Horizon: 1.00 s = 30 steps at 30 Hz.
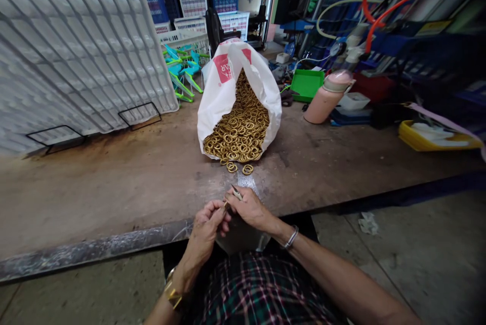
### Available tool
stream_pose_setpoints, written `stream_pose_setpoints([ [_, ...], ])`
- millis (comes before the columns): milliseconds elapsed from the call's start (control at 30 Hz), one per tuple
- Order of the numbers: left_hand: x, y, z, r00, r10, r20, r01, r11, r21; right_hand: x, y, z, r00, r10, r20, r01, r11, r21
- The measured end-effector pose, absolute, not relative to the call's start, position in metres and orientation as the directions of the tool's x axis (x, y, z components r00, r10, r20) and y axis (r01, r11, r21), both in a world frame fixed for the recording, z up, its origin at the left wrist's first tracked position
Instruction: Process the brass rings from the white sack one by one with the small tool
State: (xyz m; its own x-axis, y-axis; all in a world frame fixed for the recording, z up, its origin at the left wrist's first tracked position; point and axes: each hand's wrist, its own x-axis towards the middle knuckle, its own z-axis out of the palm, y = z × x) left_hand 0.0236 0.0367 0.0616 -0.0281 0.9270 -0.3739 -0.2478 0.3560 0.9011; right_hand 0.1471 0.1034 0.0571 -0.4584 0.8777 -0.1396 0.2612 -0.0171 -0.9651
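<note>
My right hand (252, 208) is closed around a small pointed tool (237, 193) with a pale handle; its dark tip points away from me. Close beside it, at the table's front edge, my left hand (208, 221) pinches a small brass-coloured ring (227, 204), seen mostly edge-on and partly covered by fingers. Beyond both hands a white plastic bag (210, 107) with red print lies open toward me. Brass-coloured rings (243, 132) fill it in a heap. Several loose rings (247, 169) have spilled before its mouth. Below my hands is a greyish container or bag (241, 236), partly hidden.
White ribbed trays (83, 51) stand upright at the left of the table (114, 188), behind black wire stands (140, 115). To the right are a pink bottle (328, 97), a green tray (307, 85) and a yellow tray (436, 137). Crates (190, 1) are stacked behind.
</note>
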Motion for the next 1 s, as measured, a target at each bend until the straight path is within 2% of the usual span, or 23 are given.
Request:
stream_pose_setpoints([
  [267,0.027,0.034,0.058,0.007,0.942,-0.336,-0.453,0.303,0.839,0.146,0.105,0.058,-0.474,0.868,-0.147,0.233,-0.037,-0.972],
  [333,0.027,0.033,0.057,0.008,0.943,-0.333,-0.483,0.295,0.824,0.146,0.106,0.056,-0.441,0.89,-0.115,0.29,0.02,-0.957],
  [400,0.027,0.033,0.057,-0.007,0.945,-0.326,-0.492,0.28,0.824,0.148,0.105,0.052,-0.431,0.901,-0.048,0.396,0.141,-0.907],
  [533,0.027,0.035,0.057,-0.057,0.946,-0.318,-0.457,0.259,0.851,0.152,0.099,0.048,-0.566,0.824,-0.003,0.571,0.389,-0.723],
  [633,0.026,0.037,0.056,-0.078,0.942,-0.326,-0.416,0.266,0.869,0.152,0.095,0.051,-0.611,0.791,-0.04,0.638,0.462,-0.617],
  [1000,0.024,0.036,0.051,-0.093,0.947,-0.309,-0.281,0.272,0.92,0.147,0.095,0.065,-0.578,0.805,-0.135,0.749,0.457,-0.48],
])
